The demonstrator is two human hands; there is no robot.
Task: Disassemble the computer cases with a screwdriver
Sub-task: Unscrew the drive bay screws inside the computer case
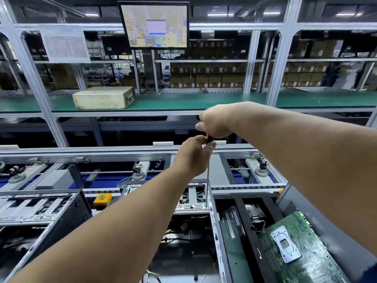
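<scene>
- Two hands share one screwdriver (208, 172): the right hand (216, 121) is wrapped over the top of its orange-and-black handle, and the left hand (193, 155) pinches the handle's lower end, just beneath the right.
- No writing can be read; the monitor (156, 25) and the posted sheet (65, 44) are blurred.
- The thin shaft runs straight down, its tip on the metal bracket at the far end of the open computer case (191, 201), centre foreground.
- A green circuit board (306, 250) lies right of that case.

Factory assembly line: conveyor (142, 152), stacked cartons (208, 79).
</scene>
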